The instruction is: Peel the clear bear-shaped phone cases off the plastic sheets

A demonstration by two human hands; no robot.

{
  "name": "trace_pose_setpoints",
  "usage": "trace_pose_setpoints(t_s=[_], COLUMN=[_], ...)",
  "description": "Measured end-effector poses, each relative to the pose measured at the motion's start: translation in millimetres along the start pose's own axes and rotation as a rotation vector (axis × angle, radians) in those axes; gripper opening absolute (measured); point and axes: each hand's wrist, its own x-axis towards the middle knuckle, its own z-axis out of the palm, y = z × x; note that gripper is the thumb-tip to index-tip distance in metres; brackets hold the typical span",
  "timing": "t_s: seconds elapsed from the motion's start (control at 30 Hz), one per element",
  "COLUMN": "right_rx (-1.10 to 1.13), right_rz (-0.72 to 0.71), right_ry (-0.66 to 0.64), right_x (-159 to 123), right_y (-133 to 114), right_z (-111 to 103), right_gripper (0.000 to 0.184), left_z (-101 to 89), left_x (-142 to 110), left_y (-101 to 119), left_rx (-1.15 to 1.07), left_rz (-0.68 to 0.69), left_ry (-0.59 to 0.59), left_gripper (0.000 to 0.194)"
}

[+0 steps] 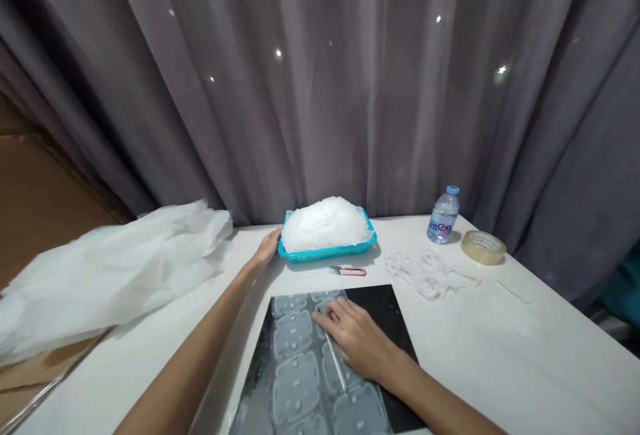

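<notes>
On a white table (540, 355) by a grey curtain (345, 101), the left hand (267, 248) touches a turquoise basket (327, 254) and the right hand (357, 336) curls above a white stick (339, 367) on a black board (393, 321), either grip unclear.

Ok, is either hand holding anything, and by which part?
The left hand is at the left end of the basket; the right hand is at the upper end of the stick. Whether either is gripped cannot be told.
</notes>
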Motion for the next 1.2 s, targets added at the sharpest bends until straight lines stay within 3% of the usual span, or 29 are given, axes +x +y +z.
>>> trace_pose_setpoints(t_s=[0.2,0.43,0.53,0.7,0.87,1.2], right_rx=[0.118,0.262,0.352,0.372,0.569,0.894], right_rz=[0.068,0.267,0.486,0.814,1.0,1.141], right_ry=[0.082,0.422,0.585,0.772,0.714,0.676], right_x=[-2.0,-5.0,5.4,44.2,74.8,72.2], right_y=[2.3,11.2,39.8,120.1,171.1,177.8], right_z=[2.4,-1.0,-6.5,-9.8,-1.8,-0.4], right_gripper=[0.045,0.026,0.022,0.035,0.038,0.044], left_z=[5.8,8.2,9.1,7.5,9.8,19.3], left_x=[-8.3,-8.3,-7.5,-5.9,-2.3,-2.8], left_y=[-13.2,-17.4,-19.5,-21.0,-23.1,-29.6], left_rx=[-0.014,-0.07,-0.084,-0.095,-0.112,-0.148], left_rz=[-0.127,-0.167,-0.185,-0.231,-0.225,-0.225], left_ry=[0.042,0.054,0.035,0.018,0.023,0.057], left_gripper=[0.029,0.032,0.034,0.035,0.034,0.033])
